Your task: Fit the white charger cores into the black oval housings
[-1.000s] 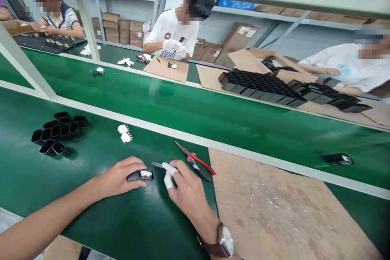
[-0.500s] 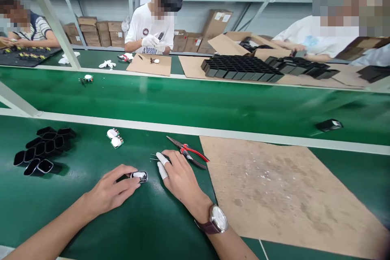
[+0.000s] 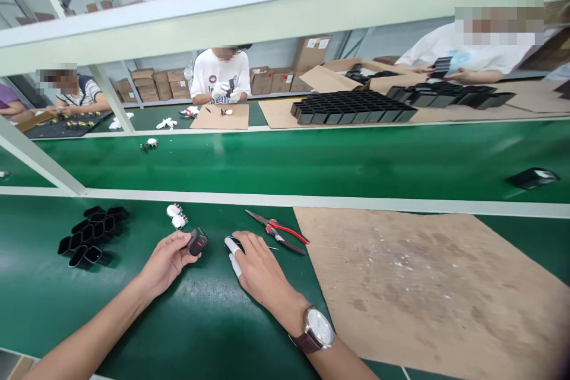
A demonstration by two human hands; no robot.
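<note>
My left hand [image 3: 167,264] pinches a small black housing [image 3: 198,241] between thumb and fingers, lifted a little over the green bench. Its closed face, with small red marks, is turned toward me. Lower on the bench, my right hand [image 3: 258,267] has its fingers curled over thin metal tweezers [image 3: 272,247]. Both ends of the tweezers stick out from under the fingers, and the grip itself is hidden. White finger cots cover two of its fingers. Just beyond this hand lie red-and-black pliers [image 3: 274,230]. Two white round parts on circuit boards [image 3: 177,216] lie behind the housing.
Several black open housings [image 3: 91,237] stand grouped at the left. A stained cardboard sheet [image 3: 401,273] covers the right side. Beyond the pale rail [image 3: 214,198], a green belt [image 3: 285,160] carries a black housing [image 3: 533,177]. Co-workers sit across it. A beam [image 3: 267,27] crosses overhead.
My left hand has raised and turned the housing, so its closed face shows instead of its white-filled open end. The right hand stays beside the pliers, while the tweezers' far end now shows. The view has tilted up.
</note>
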